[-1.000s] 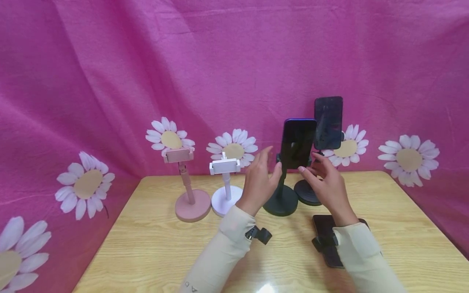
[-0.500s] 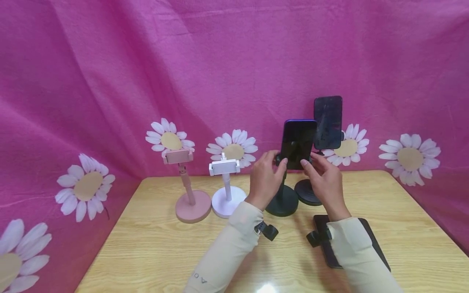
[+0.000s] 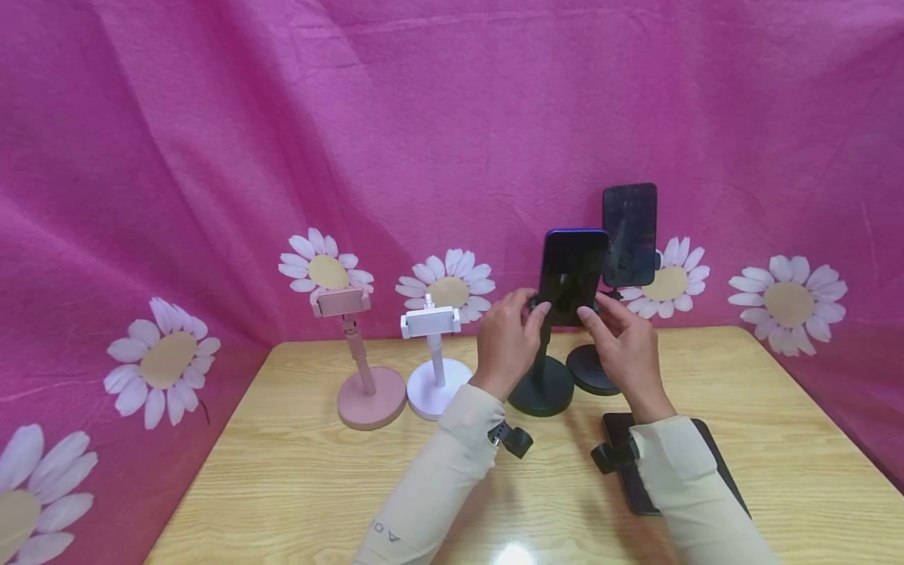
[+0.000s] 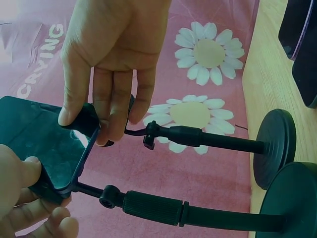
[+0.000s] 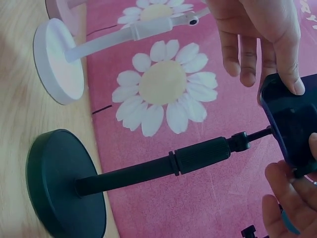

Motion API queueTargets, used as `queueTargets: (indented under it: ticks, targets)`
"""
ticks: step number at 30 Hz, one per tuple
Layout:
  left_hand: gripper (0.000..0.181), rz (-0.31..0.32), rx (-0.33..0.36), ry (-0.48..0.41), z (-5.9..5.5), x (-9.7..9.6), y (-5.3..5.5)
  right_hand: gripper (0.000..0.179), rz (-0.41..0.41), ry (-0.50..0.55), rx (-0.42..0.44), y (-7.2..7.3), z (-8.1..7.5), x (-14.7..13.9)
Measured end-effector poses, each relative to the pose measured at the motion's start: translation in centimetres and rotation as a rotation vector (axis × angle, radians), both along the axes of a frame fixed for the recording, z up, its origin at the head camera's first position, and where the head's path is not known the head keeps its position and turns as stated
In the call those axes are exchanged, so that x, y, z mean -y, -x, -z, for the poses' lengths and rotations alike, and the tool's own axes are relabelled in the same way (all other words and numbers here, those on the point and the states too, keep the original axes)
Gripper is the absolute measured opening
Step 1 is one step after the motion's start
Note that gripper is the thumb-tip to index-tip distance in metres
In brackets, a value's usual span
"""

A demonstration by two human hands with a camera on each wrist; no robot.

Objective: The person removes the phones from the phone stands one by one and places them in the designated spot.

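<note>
A dark phone with a blue edge (image 3: 574,271) stands upright in the clamp of a dark green-black phone stand (image 3: 544,388). My left hand (image 3: 507,341) pinches the phone's lower left side, thumb on the screen and fingers behind. Opposite it, my right hand (image 3: 625,353) pinches the lower right side in the same way. In the left wrist view the phone (image 4: 34,136) lies between both thumbs, with the stand's stem (image 4: 158,206) below the clamp. The right wrist view shows the phone (image 5: 294,121) and the round base (image 5: 62,183); the hands largely cover the clamp.
Behind to the right, a black stand (image 3: 595,370) bears another phone (image 3: 630,235). Pink (image 3: 370,398) and white (image 3: 436,388) stands without phones are at the left. Dark phones (image 3: 639,490) lie flat on the wooden table (image 3: 282,486), partly behind my right forearm. A pink daisy cloth (image 3: 452,141) hangs behind.
One second ago both hands were spread apart beside the phone; they have come inward and taken hold of its lower sides. Over the last half second they have barely moved.
</note>
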State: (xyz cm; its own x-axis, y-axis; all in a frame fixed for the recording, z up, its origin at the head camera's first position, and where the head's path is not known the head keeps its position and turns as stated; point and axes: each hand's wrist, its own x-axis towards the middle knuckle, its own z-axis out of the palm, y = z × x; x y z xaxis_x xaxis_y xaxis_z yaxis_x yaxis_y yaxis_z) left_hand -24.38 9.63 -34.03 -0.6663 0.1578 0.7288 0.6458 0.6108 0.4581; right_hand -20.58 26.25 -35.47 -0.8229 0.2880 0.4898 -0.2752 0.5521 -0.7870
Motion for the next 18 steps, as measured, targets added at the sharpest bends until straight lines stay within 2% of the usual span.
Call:
queueTargets:
  ticks: [11, 18]
  targets:
    - [0.027, 0.016, 0.006, 0.047, -0.5, 0.0, -0.2, 0.056, -0.026, 0.074, 0.066, -0.6, -0.5, 0.2]
    - [0.025, 0.052, 0.034, 0.029, -0.7, 0.5, -0.4, 0.057, -0.048, 0.076, 0.099, -1.1, -1.0, 0.6]
